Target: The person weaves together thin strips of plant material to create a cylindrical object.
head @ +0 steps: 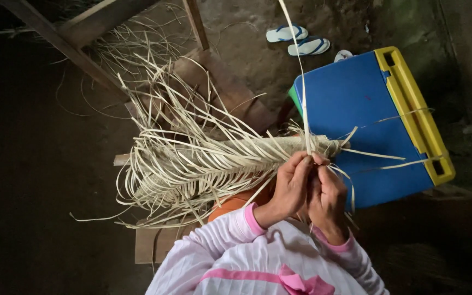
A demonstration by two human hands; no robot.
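Floor: a dark, rough concrete floor (247,49) carries everything in the head view.
Sandals: a pair of pale flip-flops with blue straps (298,41) lies side by side near the top edge.
Box: a blue plastic box with a yellow lid edge (367,109) stands just below the sandals.
Boards: flat brown wooden boards (219,82) lie left of the box, with loose pale strips (137,43) strewn over them.
Frame: a slanted wooden frame (72,33) stands at the upper left.
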